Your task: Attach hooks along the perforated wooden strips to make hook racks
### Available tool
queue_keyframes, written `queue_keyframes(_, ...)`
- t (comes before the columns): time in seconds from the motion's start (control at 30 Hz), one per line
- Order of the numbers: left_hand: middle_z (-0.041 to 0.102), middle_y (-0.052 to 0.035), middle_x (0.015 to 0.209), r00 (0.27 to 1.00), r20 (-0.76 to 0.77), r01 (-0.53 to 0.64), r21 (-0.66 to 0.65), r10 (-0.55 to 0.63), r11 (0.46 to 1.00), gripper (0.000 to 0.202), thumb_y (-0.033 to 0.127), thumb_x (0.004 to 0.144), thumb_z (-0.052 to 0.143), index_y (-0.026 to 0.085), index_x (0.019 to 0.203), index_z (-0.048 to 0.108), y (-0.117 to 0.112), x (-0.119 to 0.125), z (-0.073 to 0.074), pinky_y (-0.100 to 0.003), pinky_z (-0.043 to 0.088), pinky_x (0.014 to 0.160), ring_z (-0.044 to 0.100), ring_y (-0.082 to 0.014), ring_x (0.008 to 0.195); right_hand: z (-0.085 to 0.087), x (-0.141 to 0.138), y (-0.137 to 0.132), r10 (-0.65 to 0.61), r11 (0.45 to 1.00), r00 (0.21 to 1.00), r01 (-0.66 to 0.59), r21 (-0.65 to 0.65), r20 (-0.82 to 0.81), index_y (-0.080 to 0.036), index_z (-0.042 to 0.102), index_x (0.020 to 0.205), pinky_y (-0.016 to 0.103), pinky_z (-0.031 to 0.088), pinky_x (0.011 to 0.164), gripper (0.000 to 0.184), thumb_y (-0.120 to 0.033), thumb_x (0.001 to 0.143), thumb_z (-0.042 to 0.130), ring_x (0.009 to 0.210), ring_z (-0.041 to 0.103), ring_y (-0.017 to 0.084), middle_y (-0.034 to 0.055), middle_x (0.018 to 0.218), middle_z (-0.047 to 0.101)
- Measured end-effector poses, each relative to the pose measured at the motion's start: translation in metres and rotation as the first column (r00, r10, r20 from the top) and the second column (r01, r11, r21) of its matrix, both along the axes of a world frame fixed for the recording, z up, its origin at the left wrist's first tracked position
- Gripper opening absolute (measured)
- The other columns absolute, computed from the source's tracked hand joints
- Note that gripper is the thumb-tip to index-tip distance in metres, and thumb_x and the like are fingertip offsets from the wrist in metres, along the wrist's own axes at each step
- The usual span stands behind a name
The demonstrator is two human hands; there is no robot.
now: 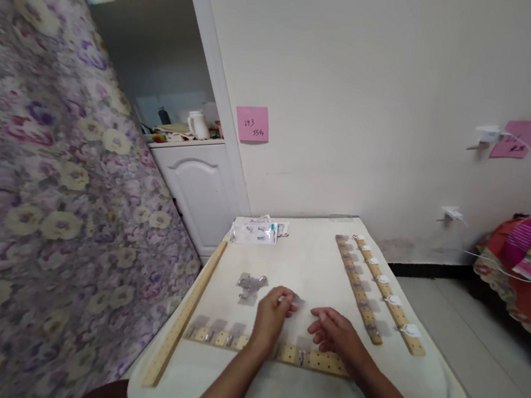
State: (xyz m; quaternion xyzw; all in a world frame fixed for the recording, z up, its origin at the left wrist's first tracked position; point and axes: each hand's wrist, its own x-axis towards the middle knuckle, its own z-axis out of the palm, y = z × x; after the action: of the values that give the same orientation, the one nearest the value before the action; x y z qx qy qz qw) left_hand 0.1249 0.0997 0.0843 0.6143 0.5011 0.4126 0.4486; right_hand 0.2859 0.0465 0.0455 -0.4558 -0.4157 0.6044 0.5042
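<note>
While a pale wall point(361, 93) fills most of the background, a floral curtain point(61, 162) in purples, greys and creams hangs down the left side, next to a white cabinet point(201, 193) with open shelves above its door. Below the wall stands a cream-coloured table point(306, 258) with rounded near corners, seen from above by the person sitting at it. Four long wooden strips lie on it: a plain strip point(186, 313) along the left edge, two side by side on the right, and a crosswise strip point(289, 354) near the person. Of the right-hand pair, the inner strip point(359, 291) carries small see-through pieces in a row, and the outer strip point(394, 303) carries white tags. The person's two bare hands are over the middle of the table, just beyond the crosswise strip. The right hand point(337, 336) is loosely spread, fingers gently bent, with nothing visible in it. The left hand point(272, 320) is curled, thumb and fingertips pinching a small clear piece point(299, 300) that points toward the right hand without touching it (its details are too blurred to make out). At the back left corner lies a clear package point(255, 232); nearer, left of the hands, sits a little heap of clear packets point(250, 286).
</note>
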Motion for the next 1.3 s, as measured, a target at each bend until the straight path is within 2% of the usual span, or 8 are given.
queue_keyframes(0.17,0.061,-0.0059,0.09,0.979,-0.108,0.194,0.264,-0.171,0.945,0.015,0.022,0.079,0.05,0.022,0.079,0.065,-0.04,0.022,0.004,-0.03,0.044,0.082,0.056,-0.0195,0.089,0.0,0.0,-0.002,-0.036,0.998,0.965,0.021,-0.061,-0.261,-0.019,0.056,0.098,0.023,0.045,0.056,0.035,-0.047,0.077,0.054,0.065,0.059,0.012,0.0054,0.084,0.062)
queue_keyframes(0.37,0.056,-0.0074,0.108,0.986,-0.056,0.168,0.271,-0.158,0.948,0.017,0.017,0.077,0.051,0.023,0.085,0.065,-0.05,0.017,-0.002,-0.031,0.043,0.087,0.051,-0.0211,0.104,-0.006,0.003,0.002,-0.069,0.997,0.976,0.073,0.009,-0.208,-0.019,0.057,0.087,0.024,0.046,0.058,0.03,-0.038,0.065,0.068,0.062,0.057,0.011,-0.0009,0.07,0.059)
queue_keyframes(0.57,0.057,-0.0065,0.108,0.981,0.192,-0.004,-0.052,0.014,0.999,0.046,0.019,0.07,0.059,0.022,0.115,0.049,-0.053,0.017,-0.014,-0.025,0.048,0.07,0.061,-0.0131,0.075,0.001,0.003,0.003,-0.159,0.986,0.977,0.165,0.03,-0.143,-0.019,0.055,0.085,0.023,0.045,0.053,0.032,-0.036,0.062,0.069,0.057,0.057,0.011,-0.0027,0.065,0.058)
queue_keyframes(0.73,0.061,-0.0022,0.073,0.946,0.321,0.051,-0.247,0.032,0.968,0.037,0.033,0.068,0.064,0.016,0.099,0.052,-0.058,0.021,-0.021,-0.024,0.045,0.056,0.06,-0.0141,0.061,0.001,0.002,0.003,-0.143,0.986,0.989,0.145,0.089,-0.027,-0.018,0.055,0.085,0.025,0.046,0.051,0.029,-0.035,0.063,0.066,0.055,0.057,0.013,-0.0032,0.062,0.056)
queue_keyframes(0.93,0.063,-0.0028,0.067,0.905,0.417,0.073,-0.36,0.09,0.93,0.033,0.044,0.065,0.064,0.017,0.077,0.051,-0.059,0.019,-0.03,-0.022,0.042,0.049,0.058,-0.0126,0.053,0.005,0.007,0.0,-0.075,0.986,0.993,0.061,0.158,0.086,-0.017,0.055,0.086,0.024,0.045,0.051,0.022,-0.032,0.07,0.059,0.055,0.056,0.011,-0.0031,0.063,0.055)
queue_keyframes(1.03,0.06,0.0005,0.06,0.932,0.353,0.043,-0.33,0.081,0.943,0.029,0.044,0.067,0.061,0.017,0.075,0.052,-0.06,0.016,-0.026,-0.021,0.039,0.046,0.054,-0.0112,0.047,0.009,0.014,-0.002,-0.063,0.987,0.986,0.038,0.159,0.156,-0.017,0.057,0.088,0.022,0.042,0.048,0.023,-0.034,0.074,0.054,0.056,0.054,0.011,0.0,0.071,0.059)
queue_keyframes(1.17,0.051,0.0048,0.045,0.993,0.097,0.086,-0.144,-0.072,0.986,0.019,0.035,0.072,0.055,0.016,0.073,0.06,-0.061,0.01,-0.012,-0.021,0.035,0.046,0.048,-0.0103,0.043,0.014,0.023,-0.002,-0.149,0.969,0.949,0.084,0.233,0.279,-0.016,0.061,0.086,0.022,0.04,0.053,0.025,-0.037,0.074,0.057,0.059,0.051,0.011,0.002,0.076,0.062)
queue_keyframes(1.3,0.051,0.0045,0.044,0.986,-0.059,0.152,-0.11,-0.159,0.982,0.017,0.03,0.074,0.052,0.017,0.07,0.062,-0.06,0.01,0.001,-0.021,0.035,0.045,0.048,-0.0103,0.042,0.022,0.024,-0.007,-0.048,0.97,0.951,-0.029,0.24,0.306,-0.016,0.064,0.081,0.023,0.04,0.058,0.024,-0.037,0.07,0.064,0.062,0.051,0.011,0.0003,0.071,0.061)
